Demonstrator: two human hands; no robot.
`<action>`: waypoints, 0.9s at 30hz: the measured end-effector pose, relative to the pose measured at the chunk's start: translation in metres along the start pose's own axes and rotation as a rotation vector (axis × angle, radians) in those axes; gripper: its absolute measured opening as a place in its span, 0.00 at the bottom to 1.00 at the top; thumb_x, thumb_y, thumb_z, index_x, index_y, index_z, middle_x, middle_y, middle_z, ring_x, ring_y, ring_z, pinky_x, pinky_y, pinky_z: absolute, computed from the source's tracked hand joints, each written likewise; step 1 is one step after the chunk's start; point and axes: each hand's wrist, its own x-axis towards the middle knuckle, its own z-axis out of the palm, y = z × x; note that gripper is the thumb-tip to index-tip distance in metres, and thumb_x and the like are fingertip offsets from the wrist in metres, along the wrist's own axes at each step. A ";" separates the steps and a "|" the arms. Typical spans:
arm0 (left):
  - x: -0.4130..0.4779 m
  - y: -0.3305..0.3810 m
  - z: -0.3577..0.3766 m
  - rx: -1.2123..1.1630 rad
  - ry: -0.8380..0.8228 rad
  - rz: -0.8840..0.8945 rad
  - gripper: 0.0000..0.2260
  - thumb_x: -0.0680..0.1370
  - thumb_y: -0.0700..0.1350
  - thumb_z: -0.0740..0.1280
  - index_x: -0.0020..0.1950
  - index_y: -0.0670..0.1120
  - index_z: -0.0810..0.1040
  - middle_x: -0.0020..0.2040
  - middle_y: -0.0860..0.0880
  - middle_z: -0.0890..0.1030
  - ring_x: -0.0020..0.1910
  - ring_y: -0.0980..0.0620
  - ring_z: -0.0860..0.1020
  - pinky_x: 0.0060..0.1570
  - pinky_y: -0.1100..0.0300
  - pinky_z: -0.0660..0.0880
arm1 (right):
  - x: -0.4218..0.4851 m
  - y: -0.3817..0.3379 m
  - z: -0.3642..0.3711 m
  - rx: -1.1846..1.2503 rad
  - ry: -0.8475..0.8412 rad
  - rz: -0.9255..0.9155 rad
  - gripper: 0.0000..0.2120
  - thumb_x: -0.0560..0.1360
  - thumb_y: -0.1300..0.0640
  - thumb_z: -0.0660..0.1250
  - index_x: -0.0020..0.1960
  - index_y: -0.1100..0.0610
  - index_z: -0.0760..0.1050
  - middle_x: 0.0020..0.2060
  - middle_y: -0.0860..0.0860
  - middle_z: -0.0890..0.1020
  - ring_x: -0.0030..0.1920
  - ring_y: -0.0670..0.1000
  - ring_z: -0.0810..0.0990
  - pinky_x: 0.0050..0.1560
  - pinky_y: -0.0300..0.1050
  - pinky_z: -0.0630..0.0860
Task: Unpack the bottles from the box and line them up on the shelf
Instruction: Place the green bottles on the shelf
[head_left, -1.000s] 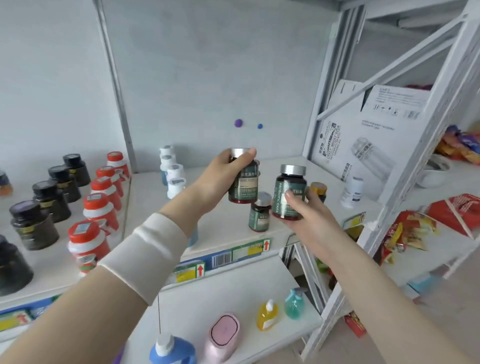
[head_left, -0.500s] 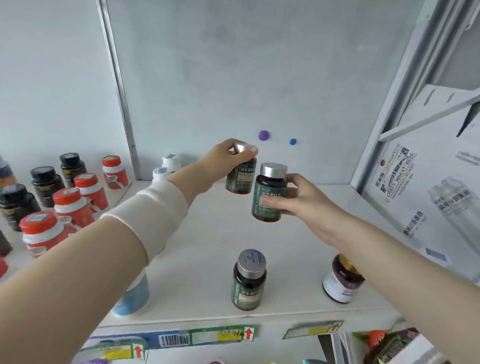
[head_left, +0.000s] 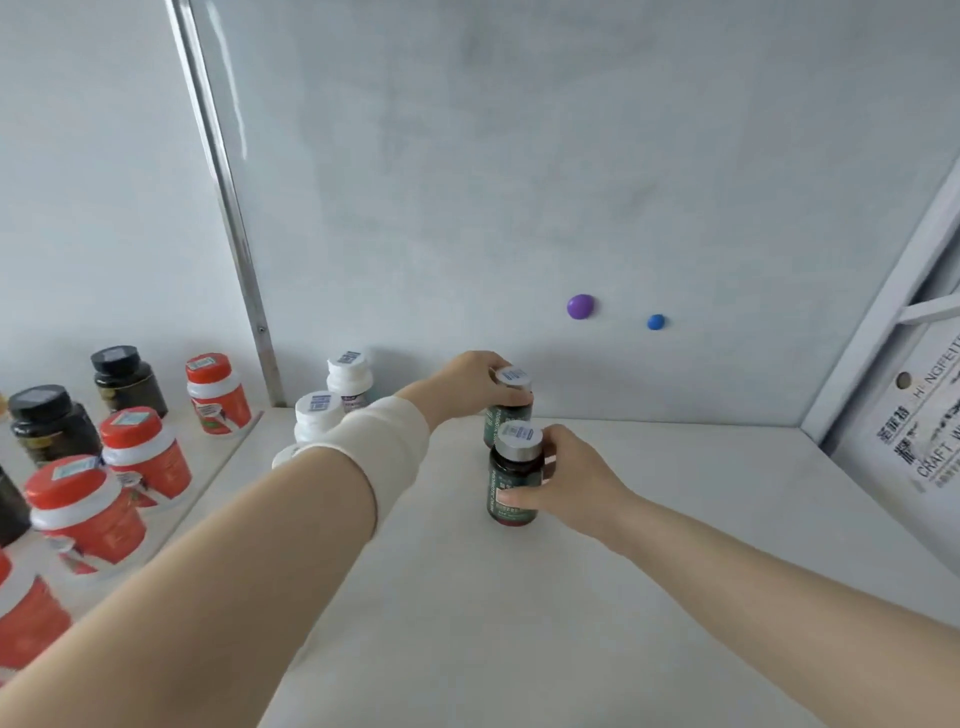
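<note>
Your left hand reaches over the rear bottle, fingers curled round its silver cap. Your right hand grips the front bottle from its right side, thumb across the green label and fingers wrapped behind it. The front bottle stands upright on the white shelf. The rear bottle is upright just behind it, its base hidden. Both are capped, with barcode stickers on top, and you cannot see their contents.

Left of your sleeve stand two white bottles. Past the metal post, red-lidded jars and black jars sit closed. At the right edge the printed box shows only its side, so you cannot tell what is inside.
</note>
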 end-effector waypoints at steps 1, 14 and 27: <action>0.005 -0.002 0.001 0.006 -0.005 0.004 0.18 0.73 0.46 0.72 0.60 0.43 0.76 0.51 0.49 0.76 0.50 0.51 0.74 0.48 0.60 0.70 | 0.004 0.002 0.000 0.002 0.001 0.003 0.25 0.67 0.59 0.75 0.59 0.58 0.68 0.53 0.49 0.75 0.52 0.49 0.75 0.50 0.41 0.73; 0.041 -0.012 0.002 0.136 -0.017 0.048 0.18 0.71 0.47 0.74 0.58 0.42 0.77 0.50 0.49 0.78 0.48 0.51 0.75 0.51 0.58 0.72 | 0.046 0.007 0.000 -0.014 -0.008 0.013 0.24 0.67 0.61 0.75 0.57 0.55 0.66 0.52 0.48 0.73 0.52 0.48 0.72 0.50 0.39 0.68; 0.037 -0.004 -0.001 0.286 -0.065 0.016 0.20 0.72 0.49 0.72 0.60 0.43 0.72 0.52 0.49 0.74 0.50 0.51 0.72 0.49 0.61 0.67 | 0.042 0.007 0.001 0.049 -0.026 0.061 0.31 0.67 0.60 0.75 0.65 0.57 0.63 0.55 0.48 0.73 0.58 0.49 0.75 0.58 0.42 0.72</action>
